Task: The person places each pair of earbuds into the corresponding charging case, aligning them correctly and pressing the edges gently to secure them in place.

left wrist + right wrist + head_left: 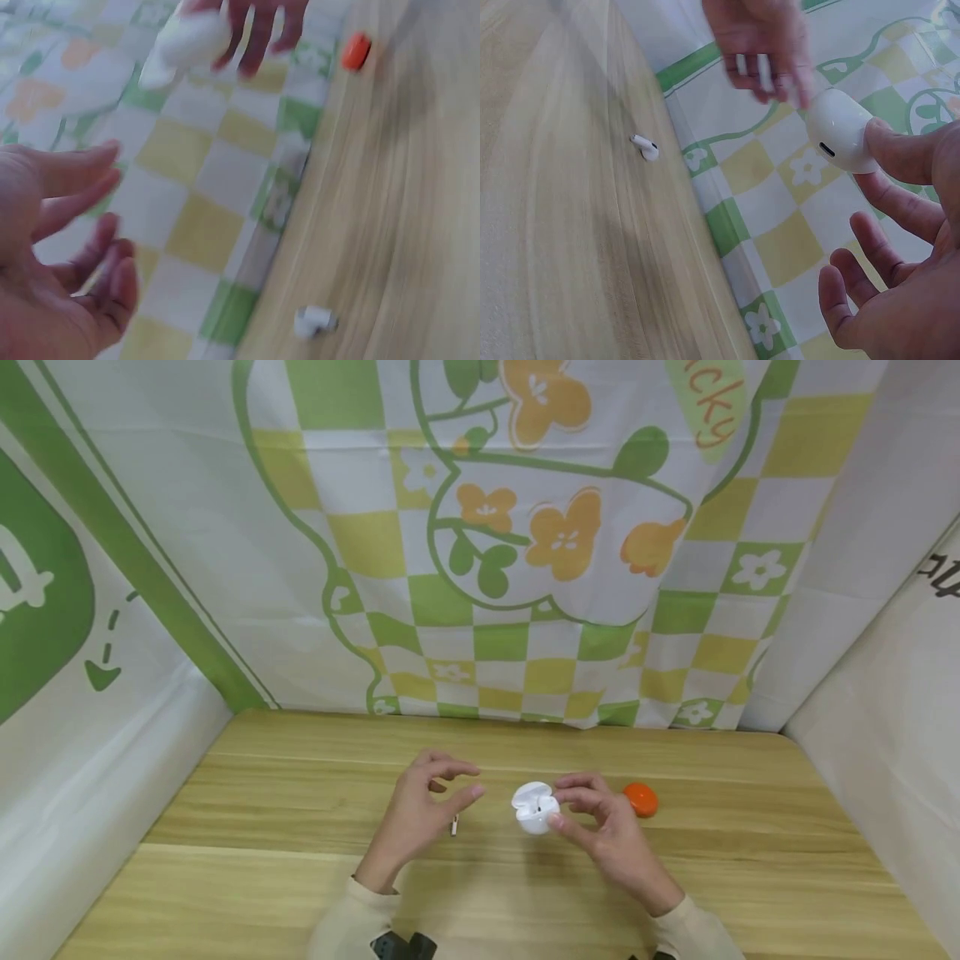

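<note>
My right hand (611,835) pinches a white earbud charging case (536,822) between thumb and fingers, above the table. Its lid stands up, and a dark spot shows inside. In the right wrist view the case (840,131) turns its glossy underside and a dark port slot toward the camera. To the left of the case is my left hand (420,810), fingers loosely bent with a gap to the thumb and nothing between them. One white earbud (645,147) lies on the tabletop below the left hand; the left wrist view also shows this earbud (315,321).
A round orange object (641,799) sits on the wooden table (285,793), just beyond the right hand. Behind the table hangs a checked, flowered cloth (498,643). White cloth panels (900,760) close off the sides.
</note>
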The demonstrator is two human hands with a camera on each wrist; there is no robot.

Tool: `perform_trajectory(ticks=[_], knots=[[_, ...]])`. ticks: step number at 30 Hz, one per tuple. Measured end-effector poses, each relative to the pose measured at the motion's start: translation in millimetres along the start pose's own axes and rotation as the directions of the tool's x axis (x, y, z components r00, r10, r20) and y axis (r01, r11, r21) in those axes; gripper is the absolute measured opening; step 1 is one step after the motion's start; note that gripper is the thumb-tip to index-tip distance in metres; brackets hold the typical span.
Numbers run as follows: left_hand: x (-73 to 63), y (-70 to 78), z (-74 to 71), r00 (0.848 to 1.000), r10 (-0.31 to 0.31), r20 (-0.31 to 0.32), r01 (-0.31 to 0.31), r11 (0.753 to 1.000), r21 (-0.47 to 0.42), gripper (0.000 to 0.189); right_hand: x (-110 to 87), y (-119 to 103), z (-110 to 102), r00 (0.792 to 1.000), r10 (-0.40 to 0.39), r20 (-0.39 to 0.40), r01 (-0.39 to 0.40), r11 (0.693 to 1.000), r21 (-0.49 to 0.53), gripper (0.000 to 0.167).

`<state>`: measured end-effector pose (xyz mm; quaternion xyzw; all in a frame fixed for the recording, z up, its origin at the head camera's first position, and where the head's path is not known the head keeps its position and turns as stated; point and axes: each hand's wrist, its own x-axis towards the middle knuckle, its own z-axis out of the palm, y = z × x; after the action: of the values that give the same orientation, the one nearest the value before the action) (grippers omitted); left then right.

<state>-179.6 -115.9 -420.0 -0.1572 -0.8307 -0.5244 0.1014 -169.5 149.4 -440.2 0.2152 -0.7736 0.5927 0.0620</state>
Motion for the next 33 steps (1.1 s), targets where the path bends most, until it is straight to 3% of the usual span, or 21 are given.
perform_trajectory(ticks=[4,8,14,18,23,26,33], knots=[[-1.0,-14.0,-11.2,0.996,-0.086,0.038,0.080,0.987,0.142,0.021,0.8,-1,-2,1.000,0.020,-0.008,-0.020,1.000,0.013,0.017],[-2.3,-27.5,-13.7,0.983,-0.158,0.093,0.126,0.951,0.282,0.023,1.1,-1,-3,0.999,0.029,-0.014,-0.029,0.999,0.016,0.016],[-4.8,-43.6,-10.0,0.946,-0.239,0.219,0.156,0.928,0.338,0.034,1.5,0,-3,0.999,0.042,-0.010,-0.041,0.999,0.016,0.017],[-6.0,-47.7,-5.2,0.944,-0.231,0.236,0.126,0.912,0.389,0.034,1.5,0,-3,0.999,0.053,-0.008,-0.053,0.998,0.017,0.017],[-5.9,-50.6,1.3,0.959,-0.196,0.205,0.084,0.887,0.453,0.021,2.2,-1,-2,0.998,0.060,0.000,-0.060,0.998,0.021,0.017],[-5.7,-50.1,3.2,0.965,-0.186,0.186,0.083,0.887,0.453,0.015,2.2,-1,-3,0.998,0.065,0.003,-0.065,0.998,0.022,0.016],[-5.1,-44.7,5.0,0.963,-0.199,0.183,0.131,0.936,0.327,0.013,1.7,-2,-3,0.998,0.067,0.001,-0.067,0.998,0.020,0.017]])
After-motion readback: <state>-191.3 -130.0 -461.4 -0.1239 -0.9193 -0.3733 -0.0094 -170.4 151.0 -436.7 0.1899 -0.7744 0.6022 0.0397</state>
